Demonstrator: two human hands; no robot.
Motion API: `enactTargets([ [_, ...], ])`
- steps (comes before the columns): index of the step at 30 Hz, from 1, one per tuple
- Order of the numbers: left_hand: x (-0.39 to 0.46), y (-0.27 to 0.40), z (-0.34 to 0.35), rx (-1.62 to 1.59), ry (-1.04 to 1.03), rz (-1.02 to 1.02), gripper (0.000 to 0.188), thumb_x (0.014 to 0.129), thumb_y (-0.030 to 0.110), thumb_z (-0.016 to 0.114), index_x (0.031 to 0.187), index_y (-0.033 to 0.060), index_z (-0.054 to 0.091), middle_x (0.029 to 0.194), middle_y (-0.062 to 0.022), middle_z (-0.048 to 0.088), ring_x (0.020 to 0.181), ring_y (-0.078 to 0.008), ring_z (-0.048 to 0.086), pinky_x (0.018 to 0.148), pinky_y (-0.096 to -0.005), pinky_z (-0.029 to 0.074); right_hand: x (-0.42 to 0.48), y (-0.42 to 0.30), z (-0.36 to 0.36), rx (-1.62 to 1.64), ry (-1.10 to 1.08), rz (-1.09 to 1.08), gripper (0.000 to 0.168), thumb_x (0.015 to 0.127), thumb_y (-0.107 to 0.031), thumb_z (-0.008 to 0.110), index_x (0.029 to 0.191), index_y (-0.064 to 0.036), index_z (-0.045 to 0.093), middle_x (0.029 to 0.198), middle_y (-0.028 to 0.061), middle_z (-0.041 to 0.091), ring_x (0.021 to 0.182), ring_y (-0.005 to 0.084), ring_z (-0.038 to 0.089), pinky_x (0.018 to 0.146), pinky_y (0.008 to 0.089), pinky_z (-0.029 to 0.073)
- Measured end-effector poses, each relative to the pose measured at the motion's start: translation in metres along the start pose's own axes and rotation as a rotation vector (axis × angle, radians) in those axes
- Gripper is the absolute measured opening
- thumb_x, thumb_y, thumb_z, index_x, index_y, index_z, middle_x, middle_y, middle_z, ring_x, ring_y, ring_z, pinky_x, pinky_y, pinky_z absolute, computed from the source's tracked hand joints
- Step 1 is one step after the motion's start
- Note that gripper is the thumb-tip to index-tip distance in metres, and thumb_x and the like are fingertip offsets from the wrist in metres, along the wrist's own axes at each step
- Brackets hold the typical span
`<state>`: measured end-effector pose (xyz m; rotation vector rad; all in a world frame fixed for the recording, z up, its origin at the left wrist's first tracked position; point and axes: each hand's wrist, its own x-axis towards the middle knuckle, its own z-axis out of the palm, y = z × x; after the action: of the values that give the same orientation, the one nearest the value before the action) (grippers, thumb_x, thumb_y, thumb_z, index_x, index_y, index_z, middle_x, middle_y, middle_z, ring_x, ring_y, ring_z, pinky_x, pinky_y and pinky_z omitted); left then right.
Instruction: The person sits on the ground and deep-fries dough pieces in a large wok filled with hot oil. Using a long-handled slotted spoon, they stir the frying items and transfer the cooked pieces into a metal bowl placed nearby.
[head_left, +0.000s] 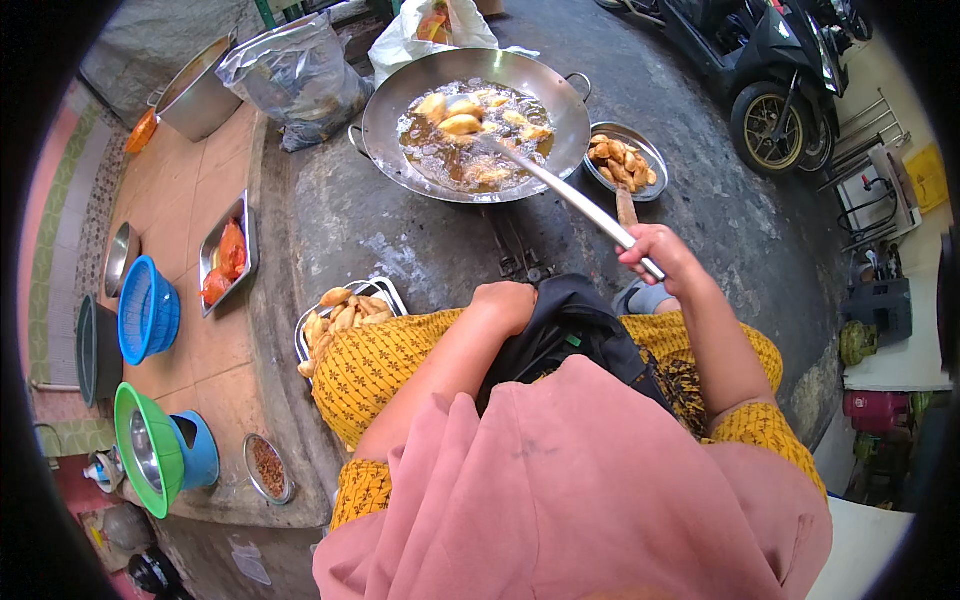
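Note:
My right hand (664, 255) is wrapped around the metal handle of a long-handled frying spatula (570, 196). Its far end reaches into bubbling oil in a wide metal wok (382, 161), among several golden fritters (461, 124). Close beyond that hand is a wooden handle (626, 206); whether the hand touches it, I cannot tell. My left hand (506, 304) rests on my lap against a dark cloth (574, 300), its fingers curled and partly hidden. Right of the wok, a round metal dish (660, 169) holds browned fritters (622, 161).
Paler pieces (349, 315) fill a tray (394, 292) by my left knee. The tiled ledge on the left bears a metal tray (247, 259) with reddish food, a blue basket (150, 311), a green basin (161, 450) and a large pot (199, 97). A motorbike (772, 112) stands at far right.

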<state>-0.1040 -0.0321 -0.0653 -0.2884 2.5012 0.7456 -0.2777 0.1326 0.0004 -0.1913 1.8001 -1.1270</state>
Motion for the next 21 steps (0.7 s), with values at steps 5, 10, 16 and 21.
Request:
enactTargets([
  [5,0.001,-0.001,0.003,0.017,0.001,-0.022,0.025,0.077,0.009,0.048,0.095,0.0068,0.065,0.102,-0.0136,0.063,0.095,-0.0296,0.06,0.078,-0.0393,0.048,-0.03,-0.01,-0.045,-0.001,0.189,0.002,0.012,0.064,0.001,0.054,0.076,-0.001,0.051,0.051,0.0024,0.045,0.032,0.0089,0.036,0.028,0.0212,0.029],
  [10,0.007,0.001,0.004,0.044,-0.01,-0.025,0.025,0.077,0.009,0.049,0.096,0.0053,0.065,0.102,-0.0141,0.063,0.095,-0.0294,0.061,0.078,-0.0392,0.048,-0.047,-0.003,-0.101,-0.014,0.35,0.038,0.009,0.066,-0.002,0.054,0.074,-0.002,0.051,0.05,0.0023,0.045,0.033,0.0094,0.036,0.028,0.022,0.028],
  [16,0.015,0.008,0.003,0.05,-0.037,-0.033,0.025,0.075,0.009,0.051,0.096,0.0055,0.066,0.102,-0.0142,0.063,0.095,-0.0289,0.061,0.078,-0.0399,0.048,-0.022,0.02,-0.158,-0.093,0.578,0.055,0.008,0.066,-0.004,0.057,0.066,-0.005,0.049,0.049,0.0031,0.044,0.034,0.0126,0.036,0.03,0.0263,0.028],
  [21,0.031,0.008,0.01,0.06,-0.074,-0.022,0.025,0.074,0.011,0.054,0.095,0.0069,0.066,0.102,-0.0133,0.063,0.095,-0.0279,0.061,0.077,-0.0397,0.048,0.043,0.053,-0.206,-0.172,0.78,0.16,0.007,0.065,-0.011,0.061,0.064,-0.005,0.058,0.048,0.0048,0.046,0.037,0.0168,0.04,0.033,0.0324,0.029],
])
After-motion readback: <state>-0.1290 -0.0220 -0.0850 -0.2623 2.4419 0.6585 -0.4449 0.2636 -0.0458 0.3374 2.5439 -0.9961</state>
